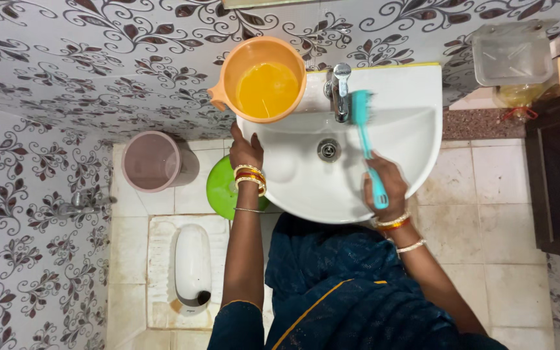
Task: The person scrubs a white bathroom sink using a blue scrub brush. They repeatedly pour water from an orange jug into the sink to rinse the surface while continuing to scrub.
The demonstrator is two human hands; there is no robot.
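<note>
Dark blue fabric of my clothing (351, 304) fills the bottom of the view, and past it both my arms reach to the white washbasin (416, 91). Right hand (385, 188) has its fingers wrapped tight round the lower end of the teal scrub brush (365, 146); the bristle head is up against the chrome tap (339, 91), well above the drain (328, 150). It looks like light, stiff plastic, probably slick when wet, so I judge a full fist low on the handle is the place to hold it, giving leverage on the bristles. Left hand (246, 150) sits at the basin's left rim, just below the orange jug (264, 81); its fingers are hidden from this angle, so I cannot tell if they are curled or spread. That jug rests on the basin's back corner, and it seems to have yellowish liquid inside, so I'd expect it to be heavy and sloshy, best taken by its side handle. Down on the tiled floor stand a pinkish bucket (152, 161) and a green stool (225, 188), beside the squat toilet (192, 269).
</note>
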